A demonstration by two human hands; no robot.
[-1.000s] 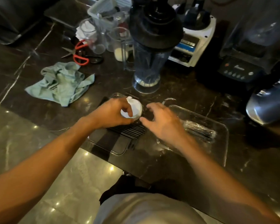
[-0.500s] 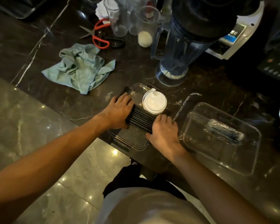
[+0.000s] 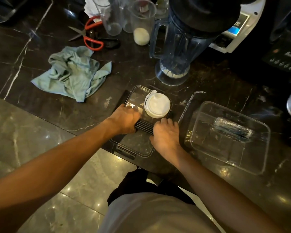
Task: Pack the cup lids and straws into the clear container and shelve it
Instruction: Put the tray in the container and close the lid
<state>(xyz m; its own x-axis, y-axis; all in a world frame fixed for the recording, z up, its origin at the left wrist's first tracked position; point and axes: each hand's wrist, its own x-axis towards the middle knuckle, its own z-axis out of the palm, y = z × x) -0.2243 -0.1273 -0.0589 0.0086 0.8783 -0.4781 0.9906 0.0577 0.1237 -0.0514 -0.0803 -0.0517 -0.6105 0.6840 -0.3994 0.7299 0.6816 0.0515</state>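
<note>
A stack of white cup lids (image 3: 157, 105) stands on a flat clear tray with black clips (image 3: 134, 147) near the counter's front edge. A row of black straws (image 3: 144, 126) lies across that tray just in front of the lids. My left hand (image 3: 124, 120) grips the straws' left end with curled fingers. My right hand (image 3: 166, 137) curls over their right end. To the right sits the clear container (image 3: 200, 148), open, with a wrapped bundle of straws (image 3: 233, 130) lying inside.
A crumpled green cloth (image 3: 74, 73) and red-handled scissors (image 3: 91, 39) lie at the back left. Clear cups (image 3: 141, 22), a blender jug (image 3: 175, 52) and a black blender base (image 3: 282, 54) crowd the back. The counter edge runs diagonally below my hands.
My left hand has set the white lids down on the tray and let go. Both hands have dropped onto the ends of the black straws.
</note>
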